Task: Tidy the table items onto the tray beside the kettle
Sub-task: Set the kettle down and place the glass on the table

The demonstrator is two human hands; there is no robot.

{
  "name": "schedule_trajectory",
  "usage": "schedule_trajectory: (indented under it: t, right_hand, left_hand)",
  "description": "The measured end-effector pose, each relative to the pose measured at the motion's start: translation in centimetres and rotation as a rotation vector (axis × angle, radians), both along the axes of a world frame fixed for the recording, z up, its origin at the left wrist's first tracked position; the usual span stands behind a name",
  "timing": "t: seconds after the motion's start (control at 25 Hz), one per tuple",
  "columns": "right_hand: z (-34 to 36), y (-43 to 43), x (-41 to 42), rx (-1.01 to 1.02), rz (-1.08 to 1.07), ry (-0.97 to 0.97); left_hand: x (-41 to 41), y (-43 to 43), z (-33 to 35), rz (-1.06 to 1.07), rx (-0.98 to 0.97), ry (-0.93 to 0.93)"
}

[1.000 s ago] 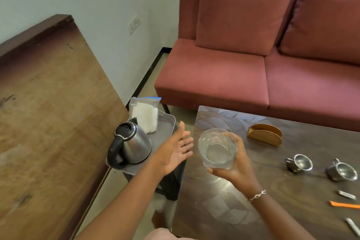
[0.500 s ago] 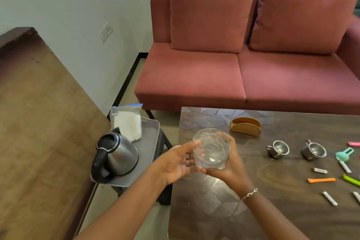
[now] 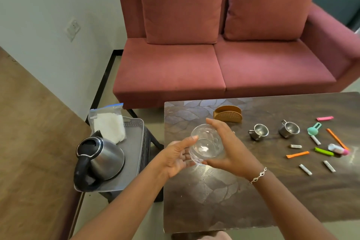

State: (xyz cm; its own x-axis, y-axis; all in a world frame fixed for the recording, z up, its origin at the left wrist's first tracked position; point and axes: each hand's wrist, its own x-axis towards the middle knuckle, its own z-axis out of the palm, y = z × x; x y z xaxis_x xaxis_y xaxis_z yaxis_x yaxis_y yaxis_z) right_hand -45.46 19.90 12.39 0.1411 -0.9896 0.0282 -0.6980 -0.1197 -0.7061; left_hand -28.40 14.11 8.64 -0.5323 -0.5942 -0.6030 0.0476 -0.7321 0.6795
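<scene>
1. From the head view, the person holds a clear glass bowl (image 3: 205, 145) between both hands, lifted over the left end of the table (image 3: 214, 200), near the edge that faces the tray (image 3: 134, 154).
2. The right hand (image 3: 228, 148) wraps the bowl's right side, with its fingers curled over the far rim and its thumb low on the near side.
3. The left hand (image 3: 175, 159) cups the left side, thumb on the rim and fingers curled against the glass. Both hands are gripping it.
4. The tray sits on a low stand just left of the table. It carries the kettle (image 3: 101, 156) at its near end and a zip bag (image 3: 109, 124) of something white at its far end.
5. As I read it, the step in hand is carrying the bowl across to the tray, and it hasn't been put down yet.
6. The next move calls for a short swing left over the gap, then lowering the bowl upright onto the bare strip along the tray's right side, clear of the kettle and the bag.
7. Two steel cups (image 3: 259, 132), a holder (image 3: 228, 116), clips and sachets lie on the table, so most of the tidying remains.
</scene>
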Motion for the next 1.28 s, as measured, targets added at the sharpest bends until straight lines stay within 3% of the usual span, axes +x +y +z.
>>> schedule_trajectory:
  t: [0.12, 0.28, 0.76, 1.0, 1.28]
  right_hand:
    - [-0.2, -0.1, -1.6, 0.008, 0.046, 0.221]
    - [-0.8, -0.3, -4.4, 0.053, 0.064, 0.364]
    - [-4.7, -4.2, -20.7, 0.057, 0.043, 0.459]
    - [-7.8, -8.3, -29.8, 0.15, -0.049, 0.436]
    - [-13.8, -13.8, -37.9, 0.216, -0.201, 0.432]
  left_hand:
    - [-1.7, 0.1, -0.8, -0.042, 0.004, -0.016]
    - [-4.8, 0.1, -1.8, -0.082, 0.023, -0.016]
    - [-21.1, -2.9, -4.8, -0.127, -0.054, -0.086]
    - [-29.3, -6.1, -5.6, -0.289, -0.353, -0.408]
    - [-33.9, -9.0, -10.1, -0.812, -0.86, -0.855]
